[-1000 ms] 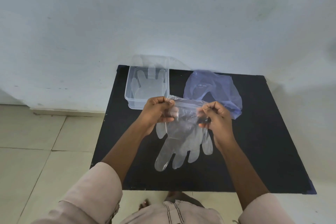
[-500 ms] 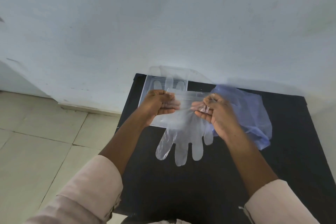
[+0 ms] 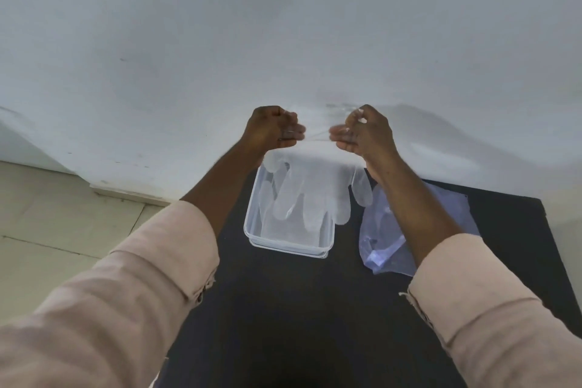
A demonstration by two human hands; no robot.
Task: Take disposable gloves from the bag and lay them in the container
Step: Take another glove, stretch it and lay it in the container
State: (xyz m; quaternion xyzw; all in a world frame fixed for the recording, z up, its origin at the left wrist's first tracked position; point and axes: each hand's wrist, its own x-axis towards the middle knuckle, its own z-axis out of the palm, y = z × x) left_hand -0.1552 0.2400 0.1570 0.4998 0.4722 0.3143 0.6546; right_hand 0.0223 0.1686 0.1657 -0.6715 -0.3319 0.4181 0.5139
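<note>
A clear disposable glove (image 3: 310, 195) hangs fingers-down from its cuff, which I pinch at both corners. My left hand (image 3: 272, 131) grips the left corner and my right hand (image 3: 362, 131) grips the right one. The glove dangles over the clear plastic container (image 3: 288, 246) on the black table, its fingertips reaching into the container's opening. Another clear glove seems to lie inside the container, though it is hard to separate from the hanging one. The bluish plastic bag (image 3: 441, 217) lies flat to the right of the container, partly behind my right forearm.
The black table (image 3: 299, 309) stands against a pale wall (image 3: 283, 41). Beige floor tiles (image 3: 63, 214) show to the left of the table. My pink sleeves fill the lower corners of the view.
Both hands have carried the glove away from me and up, from over the table's middle to over the container. The camera has tilted up toward the wall.
</note>
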